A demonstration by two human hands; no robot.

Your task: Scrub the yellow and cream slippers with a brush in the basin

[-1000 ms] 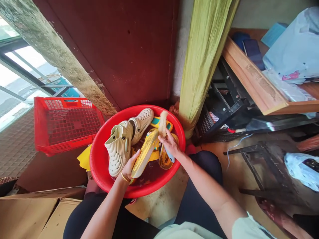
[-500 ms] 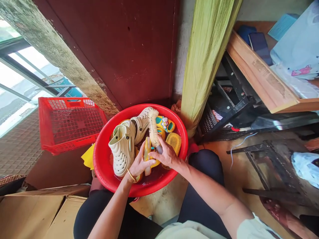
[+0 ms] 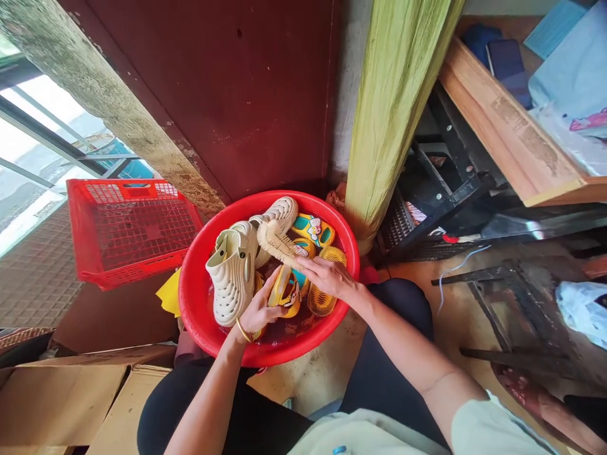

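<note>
A red basin point(image 3: 199, 335) with some water in it holds cream clogs point(image 3: 231, 284) on its left side and yellow sandals at its right. My left hand point(image 3: 258, 309) grips a small yellow sandal point(image 3: 285, 294), tilted on its side low over the basin. In my right hand point(image 3: 327, 275) is a scrubbing brush point(image 3: 277, 243) with pale bristles, its head pointing left just above the held sandal. Behind it lie a yellow and teal sandal with a flower point(image 3: 313, 229) and a yellow sole point(image 3: 324, 297).
A red plastic crate point(image 3: 137, 234) stands left of the basin, with cardboard boxes point(image 3: 61, 404) at the lower left. A yellow-green post point(image 3: 384, 120) rises behind the basin. An open wooden drawer point(image 3: 512, 126) and a dark stool point(image 3: 535, 316) are at the right.
The brush has swung from upright to nearly level, pointing left, as my right hand moved slightly right. The held sandal has turned, showing more of its upper. The view has shifted a little.
</note>
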